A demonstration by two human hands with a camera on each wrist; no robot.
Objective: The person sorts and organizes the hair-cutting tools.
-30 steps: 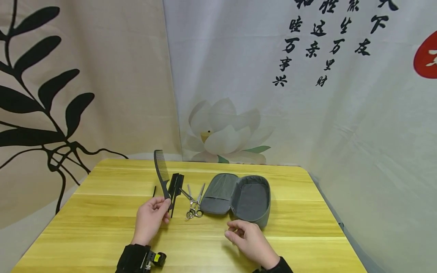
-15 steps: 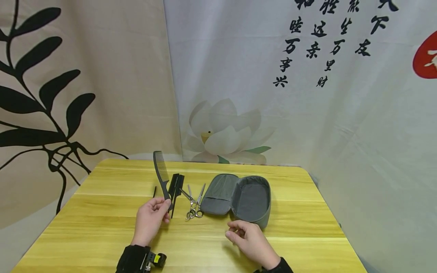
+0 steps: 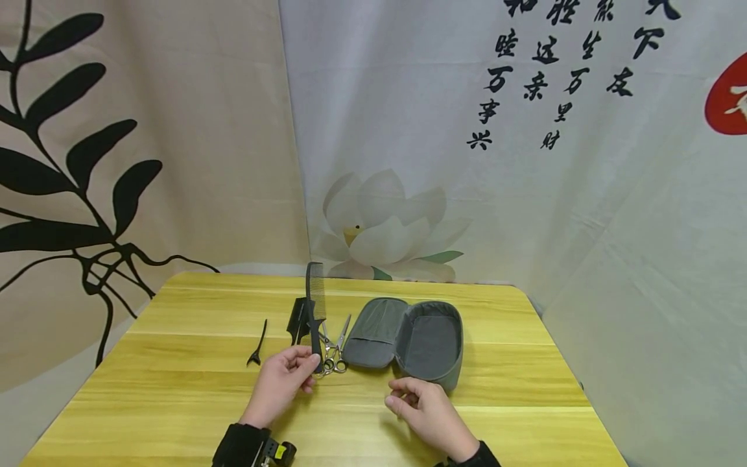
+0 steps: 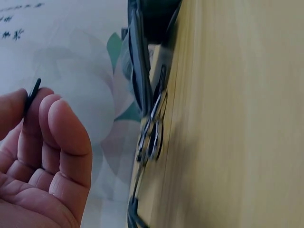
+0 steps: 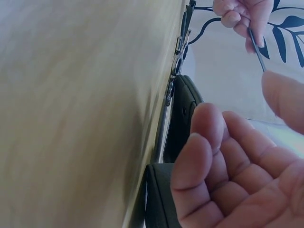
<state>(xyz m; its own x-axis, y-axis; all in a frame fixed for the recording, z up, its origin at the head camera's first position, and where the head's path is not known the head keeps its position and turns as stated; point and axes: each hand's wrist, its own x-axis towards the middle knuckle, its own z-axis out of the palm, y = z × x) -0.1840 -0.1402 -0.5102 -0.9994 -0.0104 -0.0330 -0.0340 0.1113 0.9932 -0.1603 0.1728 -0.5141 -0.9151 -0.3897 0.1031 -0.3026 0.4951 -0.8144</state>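
My left hand (image 3: 284,379) pinches a black comb (image 3: 315,295) by its handle, between thumb and forefinger. The comb stands almost upright above the table, its teeth facing right. In the left wrist view only a thin dark end of the comb (image 4: 32,96) shows at the fingertips. Two pairs of silver scissors (image 3: 341,347) lie behind the comb and are partly hidden by it. My right hand (image 3: 430,415) hovers in front of the grey case with loosely curled fingers and holds nothing. The grey zip case (image 3: 457,360) lies unfolded, its lid (image 3: 369,353) to the left.
Flat black tools (image 3: 297,319), perhaps combs, lie on the wooden table (image 3: 513,415) left of the scissors, partly covered by the held comb. Farther left lies a slim black clip-like piece (image 3: 255,355). A printed cloth (image 3: 408,149) hangs behind the table.
My left hand has carried the comb to the right, from left of the flat black tools to before the scissors, turning it more upright. The clip-like piece is now uncovered. My right hand stays put.
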